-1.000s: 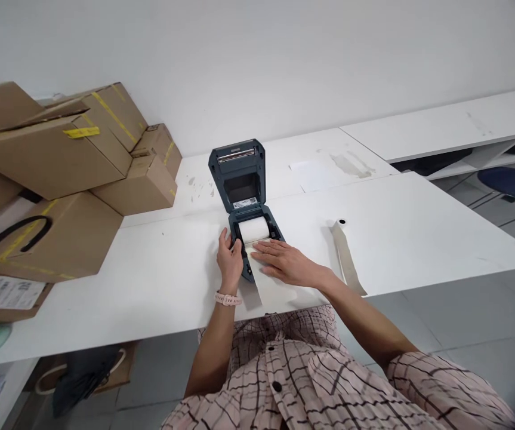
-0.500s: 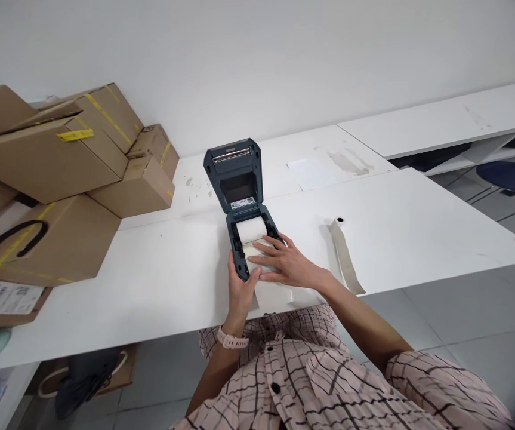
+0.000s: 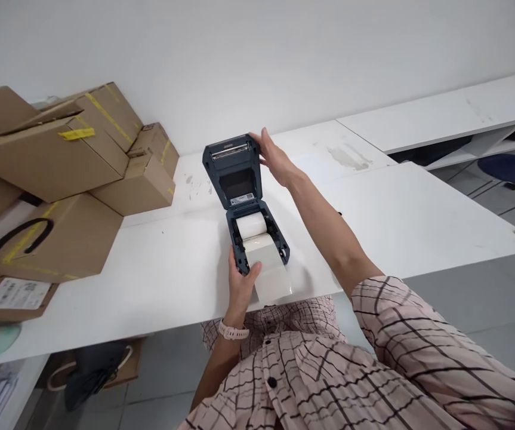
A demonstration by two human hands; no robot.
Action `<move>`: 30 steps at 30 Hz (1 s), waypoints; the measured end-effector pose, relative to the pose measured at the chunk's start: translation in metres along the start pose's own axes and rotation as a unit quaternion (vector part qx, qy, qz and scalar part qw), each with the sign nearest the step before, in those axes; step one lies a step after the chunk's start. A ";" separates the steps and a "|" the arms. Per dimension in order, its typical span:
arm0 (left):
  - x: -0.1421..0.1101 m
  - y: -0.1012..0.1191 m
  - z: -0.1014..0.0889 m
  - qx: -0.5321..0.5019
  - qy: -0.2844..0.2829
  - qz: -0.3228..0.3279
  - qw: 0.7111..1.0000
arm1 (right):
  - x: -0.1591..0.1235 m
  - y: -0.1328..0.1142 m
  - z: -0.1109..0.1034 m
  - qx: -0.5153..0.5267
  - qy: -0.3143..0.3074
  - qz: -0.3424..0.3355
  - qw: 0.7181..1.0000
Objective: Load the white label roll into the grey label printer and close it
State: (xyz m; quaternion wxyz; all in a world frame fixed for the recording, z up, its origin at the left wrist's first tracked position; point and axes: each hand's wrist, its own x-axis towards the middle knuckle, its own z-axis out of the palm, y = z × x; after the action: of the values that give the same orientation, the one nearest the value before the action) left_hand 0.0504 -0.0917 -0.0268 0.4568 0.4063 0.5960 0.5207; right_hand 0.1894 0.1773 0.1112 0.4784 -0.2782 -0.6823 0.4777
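A dark blue-grey label printer (image 3: 279, 237) stands on the white table with its lid (image 3: 233, 170) raised. Inside lies a roll of white labels (image 3: 251, 225), and its strip (image 3: 268, 269) runs out over the front toward the table edge. My left hand (image 3: 240, 286) grips the printer's front left corner, its thumb pressing on the label strip. Up at the lid's top right edge, my right hand (image 3: 273, 156) takes hold of the lid, its fingertips partly hidden behind it.
Stacked cardboard boxes (image 3: 51, 155) with yellow tape fill the table's left side. A black curved band (image 3: 19, 239) lies against them. White shelving (image 3: 454, 113) runs along the wall at right, near a dark blue stool (image 3: 514, 169). My right forearm mostly hides a small roll.
My right hand has left the label strip and moved up to the raised lid's right edge. My left hand stays at the printer's front left corner.
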 end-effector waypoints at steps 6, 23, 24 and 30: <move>-0.010 -0.008 -0.006 -0.009 -0.026 -0.013 1.000 | -0.101 -0.011 0.018 -0.046 0.076 -0.057 0.994; 0.016 0.027 -0.001 -0.079 -0.031 -0.021 0.996 | -0.222 0.056 0.043 0.108 0.048 0.255 0.960; 0.016 0.026 0.000 -0.083 -0.030 -0.013 0.996 | -0.223 0.057 0.043 0.103 0.047 0.249 0.962; 0.022 0.016 0.001 -0.067 0.013 0.026 0.997 | -0.227 0.067 0.048 0.086 0.081 0.205 0.971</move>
State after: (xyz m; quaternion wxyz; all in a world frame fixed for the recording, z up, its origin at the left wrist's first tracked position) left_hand 0.0463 -0.0681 -0.0136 0.4615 0.3834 0.5547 0.5765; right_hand 0.2277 -0.0052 -0.0427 0.4463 -0.4079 -0.5256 0.5985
